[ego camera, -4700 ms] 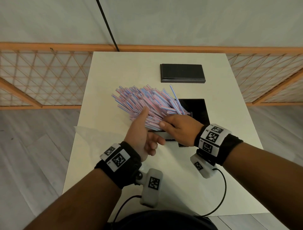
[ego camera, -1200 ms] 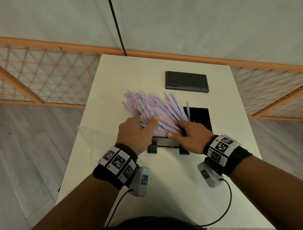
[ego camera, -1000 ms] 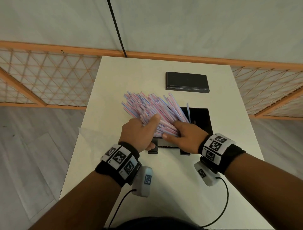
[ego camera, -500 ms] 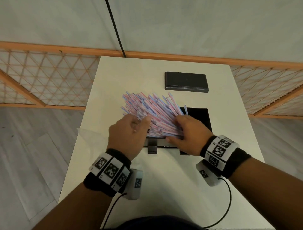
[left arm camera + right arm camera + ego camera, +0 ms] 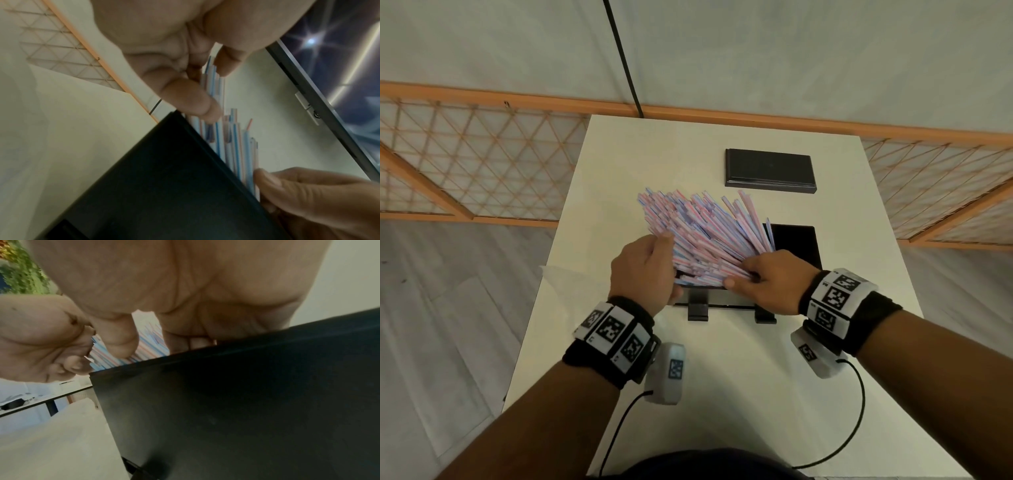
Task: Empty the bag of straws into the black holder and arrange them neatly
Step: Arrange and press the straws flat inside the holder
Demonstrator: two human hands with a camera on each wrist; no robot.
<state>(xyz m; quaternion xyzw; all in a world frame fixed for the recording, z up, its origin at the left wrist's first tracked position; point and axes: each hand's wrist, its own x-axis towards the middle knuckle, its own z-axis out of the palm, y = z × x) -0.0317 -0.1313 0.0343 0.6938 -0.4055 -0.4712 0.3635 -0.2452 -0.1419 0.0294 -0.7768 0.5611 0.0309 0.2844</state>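
Observation:
A thick bundle of pink, blue and white straws stands in the black holder and fans out to the far left. My left hand curls round the bundle's left side, its fingers among the straws. At the right, my right hand pinches the straws low down, thumb in front. The left wrist view has my left hand above the holder's wall and my right hand below. In the right wrist view my right hand sits on straws above the holder.
The holder's flat black lid lies at the far side of the white table. A clear plastic bag lies at the table's left edge. An orange lattice fence runs behind the table. Wrist-camera cables hang near the front edge.
My left hand has gone from a flat palm beside the straws to fingers curled round the bundle. My right hand has stayed on the straws' right side. The bundle has barely shifted.

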